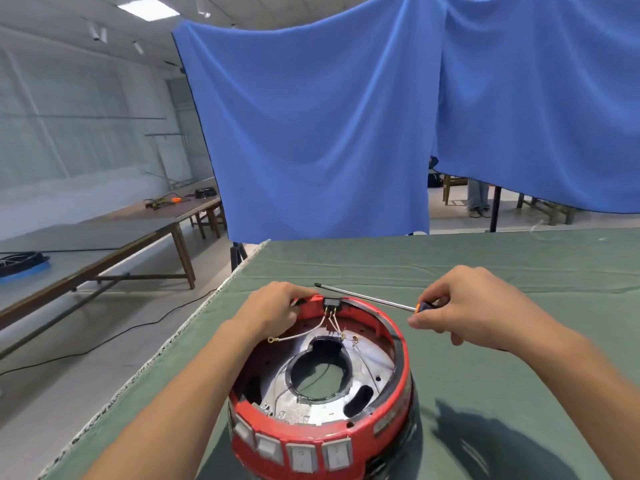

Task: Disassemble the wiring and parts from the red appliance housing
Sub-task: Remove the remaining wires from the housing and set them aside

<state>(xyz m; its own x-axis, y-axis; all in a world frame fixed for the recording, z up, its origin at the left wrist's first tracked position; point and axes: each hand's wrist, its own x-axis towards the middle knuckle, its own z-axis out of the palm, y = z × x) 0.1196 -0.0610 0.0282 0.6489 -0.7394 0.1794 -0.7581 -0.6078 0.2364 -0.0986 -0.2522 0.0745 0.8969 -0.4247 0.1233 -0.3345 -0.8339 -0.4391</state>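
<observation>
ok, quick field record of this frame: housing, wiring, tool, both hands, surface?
housing: round red plastic appliance housing, open side up, silver metal plate inside
wiring: white wires run from black connector block on far rim
tool: long-shaft screwdriver, orange-black handle
left hand: grips far rim
right hand: holds screwdriver handle
surface: green cloth-covered table

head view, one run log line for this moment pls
left hand: grips red housing far rim | right hand: holds screwdriver | black connector: on rim, wires attached | surface: green cloth
</observation>
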